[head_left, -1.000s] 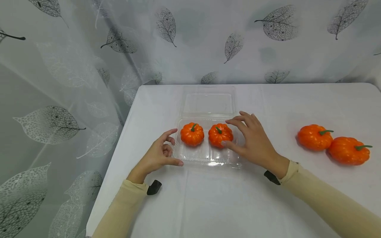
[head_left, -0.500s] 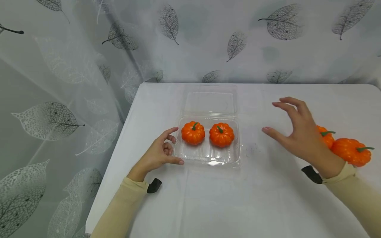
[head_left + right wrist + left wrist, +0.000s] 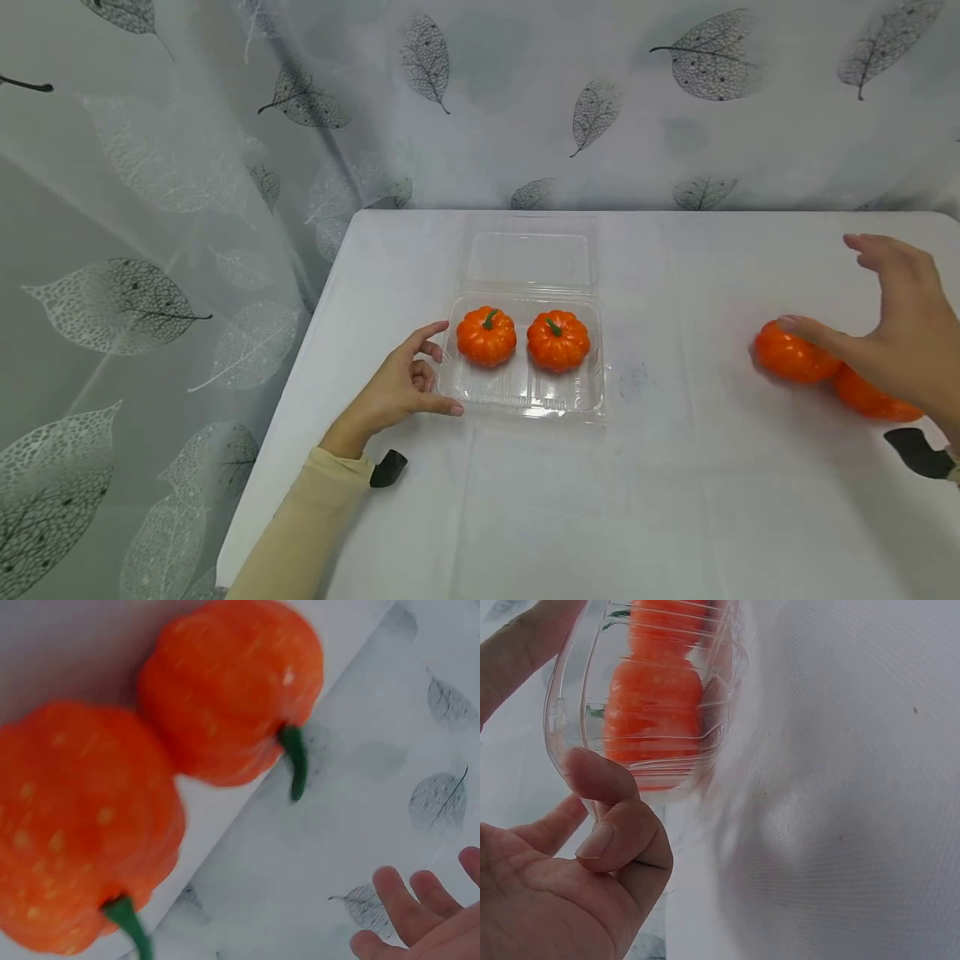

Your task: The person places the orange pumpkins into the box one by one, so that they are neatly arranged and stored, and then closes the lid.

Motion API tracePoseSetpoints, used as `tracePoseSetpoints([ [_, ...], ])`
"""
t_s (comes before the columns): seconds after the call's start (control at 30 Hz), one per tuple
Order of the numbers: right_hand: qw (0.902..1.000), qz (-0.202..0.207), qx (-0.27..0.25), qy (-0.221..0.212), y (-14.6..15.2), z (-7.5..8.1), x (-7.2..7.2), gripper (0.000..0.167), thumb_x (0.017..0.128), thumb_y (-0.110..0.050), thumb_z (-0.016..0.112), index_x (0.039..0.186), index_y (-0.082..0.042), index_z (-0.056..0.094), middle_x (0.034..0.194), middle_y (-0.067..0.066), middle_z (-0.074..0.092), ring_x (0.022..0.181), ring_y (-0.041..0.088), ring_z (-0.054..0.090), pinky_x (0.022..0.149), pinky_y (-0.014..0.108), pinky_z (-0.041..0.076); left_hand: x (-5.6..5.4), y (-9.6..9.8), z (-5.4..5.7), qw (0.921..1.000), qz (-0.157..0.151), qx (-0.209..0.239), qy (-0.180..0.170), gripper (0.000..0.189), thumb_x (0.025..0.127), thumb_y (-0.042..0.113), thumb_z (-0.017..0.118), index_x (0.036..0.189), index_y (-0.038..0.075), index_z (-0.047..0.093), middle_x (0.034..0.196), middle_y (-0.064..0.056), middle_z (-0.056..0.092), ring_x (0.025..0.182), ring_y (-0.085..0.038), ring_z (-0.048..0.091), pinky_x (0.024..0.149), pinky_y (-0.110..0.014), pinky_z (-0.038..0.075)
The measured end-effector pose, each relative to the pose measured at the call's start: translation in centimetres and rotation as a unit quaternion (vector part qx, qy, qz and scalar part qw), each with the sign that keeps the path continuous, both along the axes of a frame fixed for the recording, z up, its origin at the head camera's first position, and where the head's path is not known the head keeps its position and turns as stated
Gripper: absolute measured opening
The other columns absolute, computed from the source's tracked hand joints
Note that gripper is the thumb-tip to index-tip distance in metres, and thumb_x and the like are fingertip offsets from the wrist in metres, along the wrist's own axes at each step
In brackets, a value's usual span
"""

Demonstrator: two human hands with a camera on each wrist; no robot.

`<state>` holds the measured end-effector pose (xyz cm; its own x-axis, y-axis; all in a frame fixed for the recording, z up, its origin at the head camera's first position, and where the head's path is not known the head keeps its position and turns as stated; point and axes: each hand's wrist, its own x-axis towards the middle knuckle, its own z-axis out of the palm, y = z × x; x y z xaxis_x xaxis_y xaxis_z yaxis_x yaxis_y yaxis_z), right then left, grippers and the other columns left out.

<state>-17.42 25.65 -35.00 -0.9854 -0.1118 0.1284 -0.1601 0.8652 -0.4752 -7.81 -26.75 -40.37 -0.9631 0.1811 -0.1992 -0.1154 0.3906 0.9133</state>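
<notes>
A clear plastic clamshell container [image 3: 525, 392] lies open on the table, holding two small orange pumpkins, the left pumpkin [image 3: 486, 336] and the right pumpkin [image 3: 558, 341]. My left hand [image 3: 393, 387] holds the container's near left corner, thumb at the front and index finger along the left side. The left wrist view shows curled fingertips [image 3: 600, 776] against its wall. Over at the right, my right hand [image 3: 900, 325] hovers with fingers spread, above two more pumpkins. One pumpkin [image 3: 791, 354] shows beside the thumb; the other pumpkin [image 3: 870, 396] is partly hidden under the hand.
The container's raised lid [image 3: 530, 257] lies back toward the table's far edge. White cloth covers the table [image 3: 600, 517]. A leaf-patterned curtain [image 3: 495, 108] hangs behind and along the left side.
My right hand has left the right pumpkin in the container and moved rightward to above the two loose pumpkins, fingers spread. My left hand has stayed at the container's corner.
</notes>
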Motion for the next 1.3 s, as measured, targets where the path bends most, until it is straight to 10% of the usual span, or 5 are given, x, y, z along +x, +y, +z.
tracePoseSetpoints([
  [0.53, 0.9885, 0.009, 0.058, -0.139, 4.9, -3.2, -1.9, 0.131, 0.076, -0.049, 0.087, 0.156, 0.009, -0.001, 0.149, 0.041, 0.021, 0.121, 0.060, 0.032, 0.085, 0.074, 0.039, 0.1, 0.0, -0.1, 1.0000, -0.002, 0.002, 0.009, 0.108, 0.068, 0.007, 0.095, 0.157, 0.012, 0.033, 0.118, -0.022, 0.045, 0.066, -0.018, 0.041, 0.056, -0.024, 0.034],
  [0.83, 0.9849, 0.047, 0.102, -0.132, 5.5, -4.8, -2.0, 0.125, 0.069, -0.053, 0.090, 0.147, 0.017, 0.022, 0.128, 0.043, 0.039, 0.113, 0.061, 0.038, 0.106, 0.074, -0.010, 0.1, 0.0, -0.3, 0.9999, 0.002, 0.011, 0.009, 0.109, 0.067, 0.005, 0.095, 0.157, 0.012, 0.033, 0.118, -0.022, 0.045, 0.066, -0.017, 0.041, 0.056, -0.023, 0.034],
  [1.3, 0.9775, 0.071, 0.130, -0.151, 5.2, -5.6, -1.9, 0.118, 0.066, -0.062, 0.088, 0.135, 0.018, 0.035, 0.122, 0.045, 0.048, 0.107, 0.060, 0.046, 0.105, 0.076, -0.012, -0.1, 0.0, -0.6, 0.9999, 0.002, 0.006, 0.011, 0.109, 0.067, 0.006, 0.095, 0.157, 0.013, 0.034, 0.118, -0.021, 0.046, 0.066, -0.018, 0.041, 0.056, -0.024, 0.034],
])
